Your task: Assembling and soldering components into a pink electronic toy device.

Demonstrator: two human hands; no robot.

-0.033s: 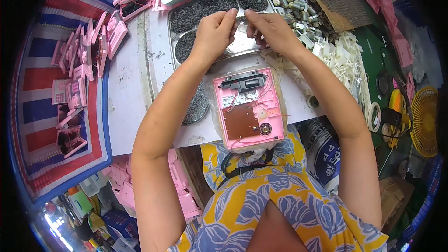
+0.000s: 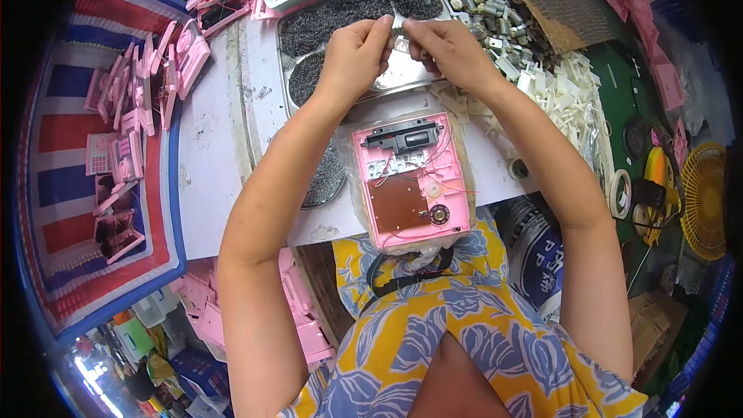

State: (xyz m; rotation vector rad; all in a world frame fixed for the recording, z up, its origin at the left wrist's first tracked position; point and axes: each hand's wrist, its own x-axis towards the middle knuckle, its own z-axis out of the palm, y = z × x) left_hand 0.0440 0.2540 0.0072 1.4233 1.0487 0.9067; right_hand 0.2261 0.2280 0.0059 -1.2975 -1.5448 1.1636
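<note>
My left hand (image 2: 356, 54) and my right hand (image 2: 450, 53) are raised over a shiny metal tray (image 2: 406, 70). Fingers on both are curled, thumbs pinched against them, with the fingertips nearly meeting. What lies between the fingertips is too small to make out. Heaps of small dark metal pieces (image 2: 333, 19) fill much of the tray. Below the hands, nearest me, an opened pink plastic housing (image 2: 453, 170) lies on a padded block. Inside it are a brown circuit board (image 2: 398, 203), a black mechanism (image 2: 402, 137), thin wires and a round black part (image 2: 439, 214).
At left, a blue-rimmed bin (image 2: 182, 186) with a striped lining holds pink assemblies. Small metal motors (image 2: 495, 11) and white plastic parts (image 2: 553, 93) are heaped at right, by corrugated cardboard (image 2: 553, 0). A round dish of metal bits (image 2: 325, 178) sits near my left forearm; a yellow fan (image 2: 704, 201) stands far right.
My right fingertips have shifted very slightly left and down, closer to my left ones. The pink housing stays in place.
</note>
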